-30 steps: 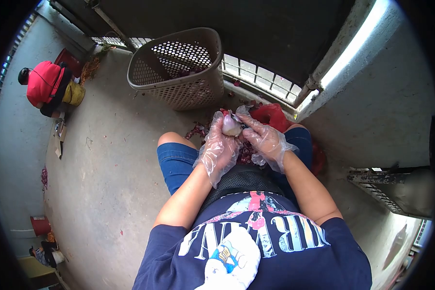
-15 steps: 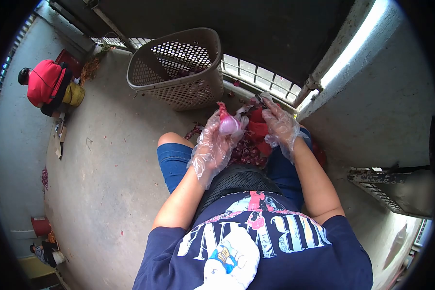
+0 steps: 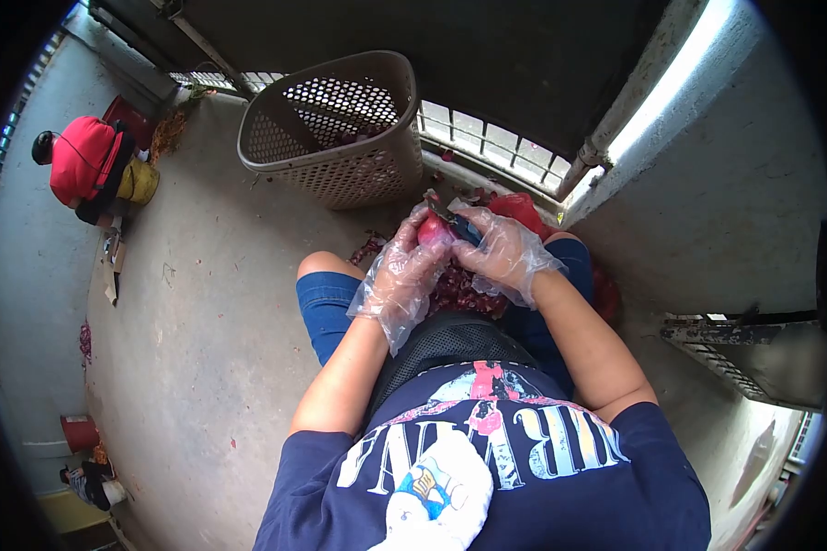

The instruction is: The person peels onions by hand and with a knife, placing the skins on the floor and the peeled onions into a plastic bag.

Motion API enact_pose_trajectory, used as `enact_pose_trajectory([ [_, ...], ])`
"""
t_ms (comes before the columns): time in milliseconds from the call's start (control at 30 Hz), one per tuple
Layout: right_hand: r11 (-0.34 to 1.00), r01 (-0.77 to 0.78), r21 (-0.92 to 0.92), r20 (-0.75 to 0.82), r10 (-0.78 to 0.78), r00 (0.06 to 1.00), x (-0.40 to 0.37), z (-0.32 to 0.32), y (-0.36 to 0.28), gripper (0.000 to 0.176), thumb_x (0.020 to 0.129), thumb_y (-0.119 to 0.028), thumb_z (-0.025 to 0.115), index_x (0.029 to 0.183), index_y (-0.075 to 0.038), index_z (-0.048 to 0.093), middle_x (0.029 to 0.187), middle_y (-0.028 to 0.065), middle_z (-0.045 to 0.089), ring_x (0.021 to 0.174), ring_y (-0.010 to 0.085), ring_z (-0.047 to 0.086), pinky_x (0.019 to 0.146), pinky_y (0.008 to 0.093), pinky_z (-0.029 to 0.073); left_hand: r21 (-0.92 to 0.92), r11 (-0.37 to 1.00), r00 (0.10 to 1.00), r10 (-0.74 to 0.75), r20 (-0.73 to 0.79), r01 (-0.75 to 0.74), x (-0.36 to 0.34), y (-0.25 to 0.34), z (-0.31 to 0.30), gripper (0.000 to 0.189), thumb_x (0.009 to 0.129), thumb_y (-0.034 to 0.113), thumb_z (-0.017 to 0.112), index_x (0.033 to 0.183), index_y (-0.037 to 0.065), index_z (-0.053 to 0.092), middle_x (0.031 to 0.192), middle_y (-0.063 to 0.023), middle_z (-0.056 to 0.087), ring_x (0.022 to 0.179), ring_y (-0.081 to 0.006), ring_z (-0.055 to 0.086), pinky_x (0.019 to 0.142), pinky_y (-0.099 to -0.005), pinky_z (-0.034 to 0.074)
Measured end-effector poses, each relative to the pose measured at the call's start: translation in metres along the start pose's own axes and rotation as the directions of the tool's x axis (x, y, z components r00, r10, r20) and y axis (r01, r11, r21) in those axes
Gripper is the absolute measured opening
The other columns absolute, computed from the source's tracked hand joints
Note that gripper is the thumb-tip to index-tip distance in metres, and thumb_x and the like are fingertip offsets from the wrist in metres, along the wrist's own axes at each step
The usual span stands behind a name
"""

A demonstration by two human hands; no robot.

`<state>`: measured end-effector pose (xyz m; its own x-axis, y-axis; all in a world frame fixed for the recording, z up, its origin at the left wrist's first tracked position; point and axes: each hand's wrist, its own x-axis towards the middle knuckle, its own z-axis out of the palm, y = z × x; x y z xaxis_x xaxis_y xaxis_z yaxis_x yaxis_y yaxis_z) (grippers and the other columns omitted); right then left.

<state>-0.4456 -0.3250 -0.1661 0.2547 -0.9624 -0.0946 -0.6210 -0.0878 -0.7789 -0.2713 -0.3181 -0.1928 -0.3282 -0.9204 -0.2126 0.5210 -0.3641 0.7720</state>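
Observation:
Both my hands wear clear plastic gloves and meet above my lap. My left hand [image 3: 402,268] is closed round a pink-purple onion [image 3: 434,230]. In my right hand [image 3: 505,253] is a knife [image 3: 443,211] with a dark blade, which lies against the top of the onion. Part of the onion is hidden by my fingers and the blade. Below my hands lies a heap of dark red onions or peelings [image 3: 464,292], and a red plastic bag [image 3: 516,213] is just beyond my right hand.
A perforated basket [image 3: 363,170] with some red bits inside stands ahead, slightly left, by the barred railing. A person in red [image 3: 87,161] bends beside a red bucket [image 3: 130,119] at far left. Another red bucket [image 3: 80,432] and a second person [image 3: 90,484] are lower left.
My right hand has moved left to the onion, bringing the knife onto it. My left hand has turned slightly round the onion. More of the red bag shows.

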Motion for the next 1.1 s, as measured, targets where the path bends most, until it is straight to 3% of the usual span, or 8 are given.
enact_pose_trajectory([
  [200, 0.993, -0.083, -0.085, -0.004, 0.082, 0.997, 0.000, 0.003, -0.002, 0.054, 0.072, -0.036, 0.057, 0.120, -0.013, 0.052, 0.105, 0.0188, 0.061, 0.099, 0.0338, 0.058, 0.086, 0.0401, 0.045, 0.712, 0.678, 0.982, 0.160, 0.099, -0.182, 0.010, -0.006, -0.018, 0.057, 0.079, 0.020, 0.068, 0.127, 0.003, 0.043, 0.114, -0.0148, 0.053, 0.102, -0.0193, 0.053, 0.085, -0.0282, 0.044],
  [333, 0.990, -0.137, 0.019, 0.022, 0.137, 0.990, 0.002, 0.001, 0.006, 0.052, 0.073, -0.031, 0.056, 0.121, -0.013, 0.051, 0.104, 0.0188, 0.061, 0.099, 0.0344, 0.058, 0.087, 0.0409, 0.044, 0.734, 0.677, 0.997, 0.015, 0.069, -0.061, 0.007, 0.004, -0.008, 0.063, 0.081, 0.017, 0.065, 0.133, 0.001, 0.033, 0.125, -0.0131, 0.044, 0.112, -0.0223, 0.046, 0.094, -0.0324, 0.040],
  [400, 0.997, -0.072, 0.010, 0.001, 0.072, 0.997, 0.001, 0.000, 0.013, 0.050, 0.073, -0.030, 0.056, 0.120, -0.012, 0.051, 0.105, 0.0189, 0.060, 0.099, 0.0344, 0.057, 0.087, 0.0409, 0.044, 0.375, 0.927, 0.999, 0.015, 0.045, -0.031, 0.006, -0.003, -0.008, 0.057, 0.081, 0.020, 0.064, 0.128, 0.001, 0.037, 0.126, -0.0133, 0.042, 0.112, -0.0244, 0.047, 0.094, -0.0359, 0.042],
  [667, 0.997, 0.015, -0.076, -0.035, -0.018, 0.999, -0.003, -0.005, 0.010, 0.046, 0.076, -0.032, 0.057, 0.114, -0.008, 0.052, 0.105, 0.0196, 0.059, 0.098, 0.0342, 0.057, 0.085, 0.0408, 0.044, 0.256, 0.966, 0.999, -0.028, 0.027, 0.021, 0.012, -0.008, -0.014, 0.046, 0.085, 0.019, 0.059, 0.121, 0.003, 0.034, 0.119, -0.0145, 0.043, 0.108, -0.0244, 0.049, 0.092, -0.0413, 0.044],
  [867, 0.973, -0.107, 0.206, -0.080, 0.126, 0.989, 0.004, 0.013, 0.019, 0.036, 0.078, -0.033, 0.057, 0.102, -0.007, 0.058, 0.091, 0.0188, 0.062, 0.091, 0.0339, 0.060, 0.079, 0.0406, 0.046, 0.229, 0.972, 0.998, 0.054, -0.030, -0.046, 0.013, -0.020, -0.008, 0.047, 0.085, 0.020, 0.057, 0.124, 0.007, 0.034, 0.119, -0.0113, 0.047, 0.111, -0.0235, 0.049, 0.095, -0.0375, 0.043],
  [933, 0.958, -0.160, 0.239, -0.124, 0.194, 0.973, 0.010, 0.011, 0.031, 0.035, 0.077, -0.034, 0.059, 0.097, -0.006, 0.059, 0.090, 0.0197, 0.062, 0.090, 0.0340, 0.060, 0.077, 0.0402, 0.047, -0.012, 1.000, 1.000, 0.019, -0.024, -0.020, 0.011, -0.019, -0.001, 0.054, 0.083, 0.027, 0.060, 0.127, 0.010, 0.034, 0.115, -0.0112, 0.049, 0.093, -0.0205, 0.059, 0.069, -0.0262, 0.049],
  [1000, 0.938, -0.198, 0.285, -0.125, 0.241, 0.962, 0.018, 0.005, 0.048, 0.037, 0.077, -0.037, 0.058, 0.098, -0.006, 0.058, 0.093, 0.0211, 0.062, 0.090, 0.0357, 0.060, 0.077, 0.0415, 0.047, -0.026, 1.000, 1.000, -0.007, 0.019, 0.008, 0.010, -0.015, -0.009, 0.059, 0.081, 0.034, 0.062, 0.128, 0.011, 0.032, 0.118, -0.0131, 0.051, 0.098, -0.0260, 0.060, 0.072, -0.0323, 0.052],
  [1100, 0.975, -0.212, -0.061, -0.259, 0.189, 0.947, 0.017, -0.008, 0.048, 0.042, 0.078, -0.041, 0.055, 0.101, -0.006, 0.057, 0.094, 0.0224, 0.061, 0.090, 0.0404, 0.057, 0.077, 0.0449, 0.047, -0.079, 0.994, 0.993, -0.071, 0.091, 0.078, 0.009, -0.011, -0.015, 0.062, 0.080, 0.041, 0.062, 0.127, 0.011, 0.035, 0.115, -0.0137, 0.055, 0.093, -0.0255, 0.061, 0.072, -0.0328, 0.051],
])
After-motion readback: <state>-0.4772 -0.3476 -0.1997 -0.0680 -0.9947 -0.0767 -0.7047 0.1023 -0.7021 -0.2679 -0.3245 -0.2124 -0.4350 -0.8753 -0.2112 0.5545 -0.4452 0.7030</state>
